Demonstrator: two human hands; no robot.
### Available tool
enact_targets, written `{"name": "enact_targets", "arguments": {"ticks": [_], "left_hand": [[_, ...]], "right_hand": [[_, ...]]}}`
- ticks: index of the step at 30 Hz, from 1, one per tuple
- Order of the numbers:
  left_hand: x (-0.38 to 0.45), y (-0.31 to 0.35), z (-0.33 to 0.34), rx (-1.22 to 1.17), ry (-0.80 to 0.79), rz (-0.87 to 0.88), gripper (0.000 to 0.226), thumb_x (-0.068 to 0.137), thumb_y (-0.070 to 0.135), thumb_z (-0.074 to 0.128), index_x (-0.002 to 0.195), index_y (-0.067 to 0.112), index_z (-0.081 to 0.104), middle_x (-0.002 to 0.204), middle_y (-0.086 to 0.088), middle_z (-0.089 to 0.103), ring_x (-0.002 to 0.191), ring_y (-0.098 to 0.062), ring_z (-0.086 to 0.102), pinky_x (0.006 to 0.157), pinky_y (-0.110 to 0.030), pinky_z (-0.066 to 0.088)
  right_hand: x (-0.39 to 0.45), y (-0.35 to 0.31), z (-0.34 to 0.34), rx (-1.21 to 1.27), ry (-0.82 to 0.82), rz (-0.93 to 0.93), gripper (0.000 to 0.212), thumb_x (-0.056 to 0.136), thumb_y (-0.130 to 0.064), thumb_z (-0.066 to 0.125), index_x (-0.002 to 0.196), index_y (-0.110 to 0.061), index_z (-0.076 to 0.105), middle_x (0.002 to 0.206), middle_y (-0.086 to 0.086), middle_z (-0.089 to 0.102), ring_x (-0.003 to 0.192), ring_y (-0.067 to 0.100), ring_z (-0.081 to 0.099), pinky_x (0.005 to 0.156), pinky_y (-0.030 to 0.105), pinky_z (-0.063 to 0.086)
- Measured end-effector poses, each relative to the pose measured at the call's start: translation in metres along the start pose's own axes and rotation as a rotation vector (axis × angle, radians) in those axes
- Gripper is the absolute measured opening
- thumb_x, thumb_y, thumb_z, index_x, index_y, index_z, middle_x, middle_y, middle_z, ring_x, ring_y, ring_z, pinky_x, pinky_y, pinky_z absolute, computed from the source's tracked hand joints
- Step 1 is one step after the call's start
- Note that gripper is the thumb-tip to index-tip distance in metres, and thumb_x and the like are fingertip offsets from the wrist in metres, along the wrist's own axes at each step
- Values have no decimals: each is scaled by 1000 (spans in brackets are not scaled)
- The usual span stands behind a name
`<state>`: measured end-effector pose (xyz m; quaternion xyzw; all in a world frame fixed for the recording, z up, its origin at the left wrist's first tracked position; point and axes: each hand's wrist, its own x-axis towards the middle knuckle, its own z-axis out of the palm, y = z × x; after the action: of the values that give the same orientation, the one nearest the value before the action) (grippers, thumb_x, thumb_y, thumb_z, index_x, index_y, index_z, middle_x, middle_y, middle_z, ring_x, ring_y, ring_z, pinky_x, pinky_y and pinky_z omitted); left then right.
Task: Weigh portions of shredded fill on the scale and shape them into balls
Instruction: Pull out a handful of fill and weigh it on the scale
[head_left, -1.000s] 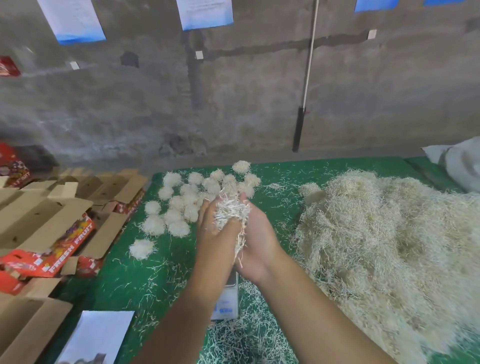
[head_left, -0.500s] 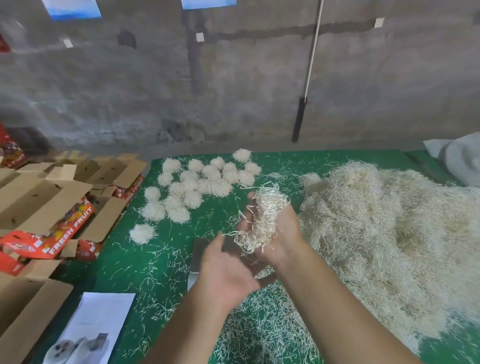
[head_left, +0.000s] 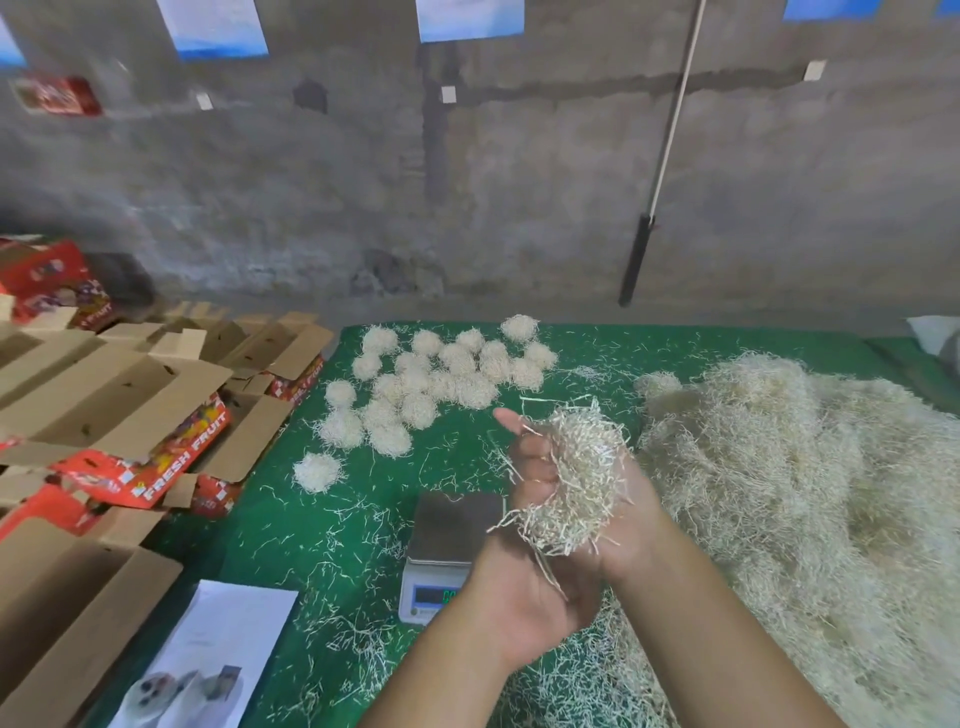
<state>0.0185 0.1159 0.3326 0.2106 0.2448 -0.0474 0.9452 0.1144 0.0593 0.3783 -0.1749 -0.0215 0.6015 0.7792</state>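
My right hand (head_left: 537, 467) is palm up over the table, shut on a loose clump of shredded fill (head_left: 576, 478) whose strands hang past the palm. My left hand (head_left: 519, 597) is cupped just below the clump's lower end, fingers apart, gripping nothing. Under both hands stands a small digital scale (head_left: 449, 525) with a bare steel platform and a lit display at its front. Several finished fill balls (head_left: 441, 374) lie grouped at the back of the green table cover (head_left: 311, 525). A big heap of loose fill (head_left: 805, 493) covers the right side.
Open cardboard fruit boxes (head_left: 104, 395) with red printing crowd the left edge. A printed paper sheet (head_left: 208, 660) lies at the front left. Loose strands litter the cover. A pole (head_left: 639, 260) leans on the concrete wall behind. A white bag (head_left: 935, 332) sits far right.
My hands were pressed together around the clump. The left hand then dropped away, leaving the clump in the right hand, and is now cupped under its lower end. The scale platform has come into sight.
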Motion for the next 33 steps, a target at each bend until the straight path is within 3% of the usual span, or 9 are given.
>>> {"name": "enact_targets", "arguments": {"ticks": [4,7,10,14,18,23,27,29,33], "left_hand": [[-1,15,-11,62,261,-37,32,99,34,50,75,14,58,61,7,28,46,-9,20,42,-23,20],[-1,25,-10,20,350,5,50,107,52,43,103,6,64,64,0,45,51,-12,34,45,-23,31],[2,31,3,16,294,50,70,103,62,43,89,6,82,88,-9,76,74,-21,64,68,-30,50],[-1,40,20,-64,269,-6,69,90,71,61,121,11,76,118,-23,74,104,-45,73,93,-59,56],[2,49,19,-7,328,111,43,83,50,73,106,14,74,100,-12,76,90,-32,75,80,-44,61],[11,56,9,48,484,272,34,92,46,62,104,15,70,96,-12,76,83,-28,73,65,-32,54],[11,59,1,184,637,413,69,75,60,66,130,18,68,140,-14,65,131,-37,60,108,-61,47],[11,62,-3,260,663,491,67,65,69,65,116,27,75,129,-12,71,120,-39,67,103,-64,51],[3,70,-5,310,741,564,46,61,68,64,93,36,66,101,8,68,95,-18,64,78,-43,53]], "right_hand": [[0,-11,-1,-337,204,-140,38,101,-19,58,132,-1,67,73,5,52,55,18,46,51,31,45],[3,-12,-7,-624,416,-262,20,101,-21,67,116,-9,75,70,7,56,56,22,52,60,37,47],[9,-3,-8,-915,558,-379,19,105,-32,60,105,-37,77,77,-1,74,66,18,67,66,35,51],[21,13,-19,-1383,543,-506,15,105,-40,55,103,-53,60,52,-9,55,39,8,36,39,21,31],[25,20,-24,-1648,532,-540,22,100,-57,57,120,-49,53,104,-22,69,69,-9,58,65,20,46],[21,26,-19,-1600,566,-554,63,75,-83,63,123,-43,58,101,-16,68,76,2,68,67,29,58],[14,31,-11,-1541,588,-716,67,63,-83,73,114,-41,66,105,-28,70,97,-14,63,79,15,49],[9,32,-9,-1452,587,-749,60,63,-78,81,109,-42,69,103,-28,72,94,-9,67,71,15,53],[3,34,-6,-1363,565,-756,51,66,-71,85,103,-39,71,102,-27,72,86,-3,72,60,12,53]]}}
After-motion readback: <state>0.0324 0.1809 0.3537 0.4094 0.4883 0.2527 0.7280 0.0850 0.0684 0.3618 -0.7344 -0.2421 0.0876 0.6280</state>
